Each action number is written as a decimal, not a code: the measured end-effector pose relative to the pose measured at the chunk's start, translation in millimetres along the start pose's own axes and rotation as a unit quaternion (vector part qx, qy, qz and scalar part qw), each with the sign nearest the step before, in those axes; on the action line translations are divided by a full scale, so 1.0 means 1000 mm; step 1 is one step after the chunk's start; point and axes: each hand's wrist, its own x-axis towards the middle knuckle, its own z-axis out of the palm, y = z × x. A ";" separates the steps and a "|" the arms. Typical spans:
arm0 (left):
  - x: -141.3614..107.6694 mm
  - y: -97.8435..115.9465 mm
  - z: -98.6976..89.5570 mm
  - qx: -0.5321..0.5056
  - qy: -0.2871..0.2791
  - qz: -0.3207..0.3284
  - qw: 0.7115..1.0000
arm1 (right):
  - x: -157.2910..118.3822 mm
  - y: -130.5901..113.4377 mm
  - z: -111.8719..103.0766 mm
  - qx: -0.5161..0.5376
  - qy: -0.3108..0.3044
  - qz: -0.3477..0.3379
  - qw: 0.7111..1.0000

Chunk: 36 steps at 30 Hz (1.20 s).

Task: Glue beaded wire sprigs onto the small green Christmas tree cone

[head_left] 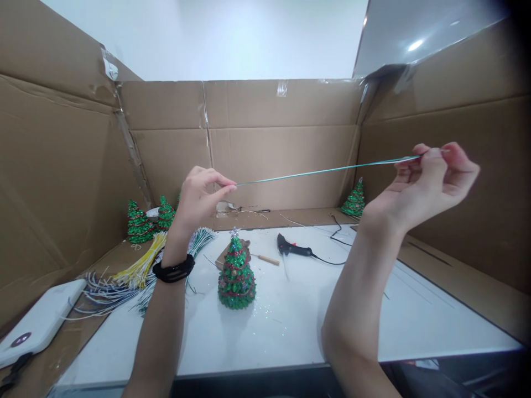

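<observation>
A thin green-and-white cord point(315, 172) is stretched almost straight in the air, rising a little toward the right. My left hand point(201, 193) pinches its left end between thumb and fingertips. Its other end is held by my right hand point(431, 177), with the thumb pressed against curled fingers. Below the cord, a small green Christmas tree point(237, 276) with red garlands and a star on top stands upright on the white table point(290, 331). Neither hand touches the tree.
A black glue gun point(294, 246) and a wooden-handled tool point(267, 259) lie behind the tree. Bundles of yellow point(143, 262) and blue-white cords point(105, 293) are at left, near a white device point(41, 320). More trees point(139, 224) stand by the cardboard walls point(282, 155).
</observation>
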 end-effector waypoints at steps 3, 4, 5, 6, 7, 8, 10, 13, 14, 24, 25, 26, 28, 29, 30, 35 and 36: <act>-0.002 -0.004 -0.001 0.033 0.083 0.046 0.995 | -0.001 0.004 0.000 -0.010 0.016 0.007 1.000; -0.003 -0.005 -0.001 0.042 0.099 0.054 0.993 | -0.001 0.005 0.001 -0.008 0.020 0.009 1.000; -0.004 -0.007 -0.001 0.053 0.110 0.061 0.991 | -0.001 0.005 0.000 -0.003 0.022 0.012 1.000; -0.006 -0.008 0.000 0.068 0.123 0.071 0.988 | -0.001 0.006 0.000 0.004 0.022 0.015 1.000; -0.006 -0.009 0.000 0.085 0.137 0.084 0.983 | 0.000 0.007 0.000 0.010 0.021 0.017 1.000; -0.007 -0.010 0.002 0.102 0.149 0.098 0.979 | 0.000 0.008 -0.001 0.014 0.019 0.020 1.000; -0.006 -0.012 0.004 0.121 0.159 0.123 0.972 | 0.001 0.009 -0.003 0.015 0.013 0.024 1.000; -0.004 -0.014 0.006 0.115 0.145 0.139 0.973 | 0.003 0.012 -0.005 0.018 0.010 0.026 0.999; -0.003 -0.014 0.006 0.110 0.138 0.142 0.974 | 0.003 0.013 -0.006 0.018 0.007 0.026 0.999; -0.003 -0.006 -0.001 0.062 0.110 0.128 0.984 | 0.007 0.026 -0.012 0.001 -0.012 0.119 0.993; -0.003 -0.006 -0.001 0.060 0.105 0.126 0.985 | 0.009 0.027 -0.014 -0.014 -0.023 0.148 0.989; -0.002 -0.006 -0.001 0.062 0.101 0.125 0.985 | 0.011 0.027 -0.015 -0.035 -0.027 0.164 0.985; -0.002 -0.004 0.000 0.071 0.092 0.128 0.985 | 0.013 0.022 -0.015 -0.082 -0.007 0.124 0.989; -0.002 -0.003 0.000 0.075 0.083 0.134 0.985 | 0.013 0.016 -0.013 -0.100 0.012 0.069 0.992; -0.002 0.000 0.001 0.079 0.070 0.141 0.984 | 0.011 0.007 -0.010 -0.112 0.025 0.005 0.993; -0.003 0.016 0.004 0.127 -0.007 0.200 0.971 | -0.015 -0.066 0.000 -0.055 -0.179 -0.046 0.981; -0.003 0.019 0.003 0.137 -0.017 0.209 0.968 | -0.022 -0.081 -0.003 -0.047 -0.255 -0.031 0.965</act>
